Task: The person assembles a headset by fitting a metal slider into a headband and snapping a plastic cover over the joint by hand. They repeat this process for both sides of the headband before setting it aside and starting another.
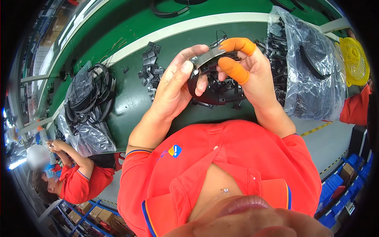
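Between my two hands, above the green tabletop [130, 98], is a curved black headband [202, 96] with a bright metal strip [208, 56]. My left hand [175, 77] pinches its left end, thumb and fingers closed round the strip. My right hand [252, 65] wears orange finger cots on two fingers, which close on the strip's other end. Under the headband lie small black plastic parts [227, 89], partly hidden by it and my hands. Left of my hands is a heap of small black clips [150, 65].
Several black headbands [92, 94] are stacked on clear plastic at the left. A clear bag [312, 94] of black parts stands at the right, beside a yellow perforated basket [355, 61]. Another headband [169, 12] lies beyond the white ledge [189, 25]. A co-worker [87, 177] in red sits left.
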Motion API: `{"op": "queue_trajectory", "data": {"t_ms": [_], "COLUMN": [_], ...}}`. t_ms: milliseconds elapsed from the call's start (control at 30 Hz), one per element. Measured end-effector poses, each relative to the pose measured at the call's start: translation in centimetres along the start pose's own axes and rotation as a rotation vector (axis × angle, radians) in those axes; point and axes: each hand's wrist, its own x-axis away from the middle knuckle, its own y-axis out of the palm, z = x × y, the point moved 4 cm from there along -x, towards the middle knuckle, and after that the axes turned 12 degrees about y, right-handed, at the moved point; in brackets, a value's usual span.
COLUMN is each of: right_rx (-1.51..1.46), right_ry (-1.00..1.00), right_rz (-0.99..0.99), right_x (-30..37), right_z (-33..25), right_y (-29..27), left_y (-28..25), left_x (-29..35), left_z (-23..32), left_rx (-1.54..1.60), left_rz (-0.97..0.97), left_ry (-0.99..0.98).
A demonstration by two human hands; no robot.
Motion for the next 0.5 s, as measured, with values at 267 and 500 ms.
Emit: {"op": "queue_trajectory", "data": {"t_ms": [267, 500], "right_rx": [0.011, -0.15], "right_ry": [0.002, 0.065], "right_rz": [-0.014, -0.06], "right_x": [0.1, 0.1], "right_z": [0.4, 2.7], "right_y": [0.0, -1.8], "left_y": [-0.1, -0.5], "left_x": [-0.1, -0.1], "left_z": [-0.8, -1.2], "left_rx": [-0.043, -0.054], "left_rz": [0.034, 0.035], "left_ry": [-0.027, -0.057]}}
